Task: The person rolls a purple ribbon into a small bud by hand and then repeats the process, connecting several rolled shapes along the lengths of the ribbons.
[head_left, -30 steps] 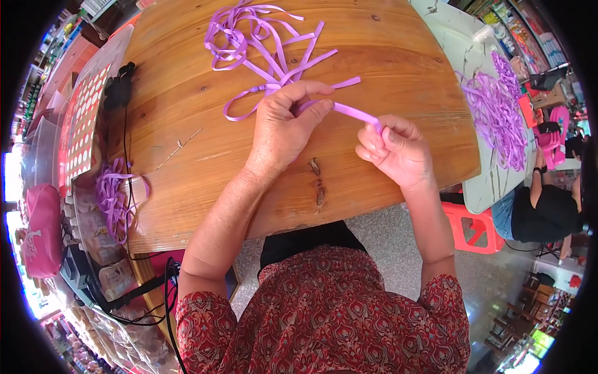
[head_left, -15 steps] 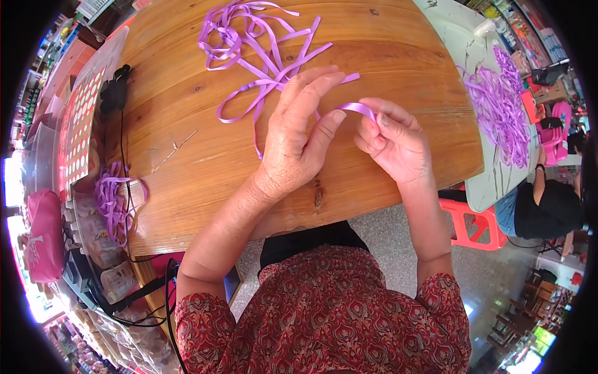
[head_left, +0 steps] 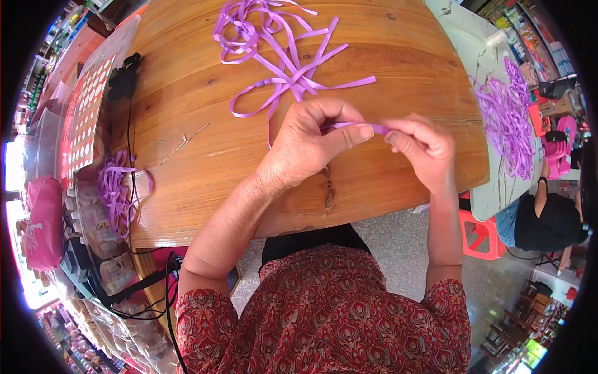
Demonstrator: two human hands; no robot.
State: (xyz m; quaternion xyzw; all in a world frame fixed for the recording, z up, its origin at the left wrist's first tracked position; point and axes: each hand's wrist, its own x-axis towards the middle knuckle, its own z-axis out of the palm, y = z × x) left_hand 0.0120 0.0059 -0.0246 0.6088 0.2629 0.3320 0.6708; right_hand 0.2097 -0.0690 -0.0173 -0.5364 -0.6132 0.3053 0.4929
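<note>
Left hand (head_left: pixel 311 142) and right hand (head_left: pixel 428 151) pinch a purple ribbon (head_left: pixel 378 128) between them, which could slip if either grip loosens, or snag the crossed strands (head_left: pixel 291 81) ahead if tugged.

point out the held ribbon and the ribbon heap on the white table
Held purple ribbon (head_left: pixel 378 129): head view, its short uncovered stretch.
Far-right purple ribbon heap (head_left: pixel 503 129): head view, middle of its strands.
</note>
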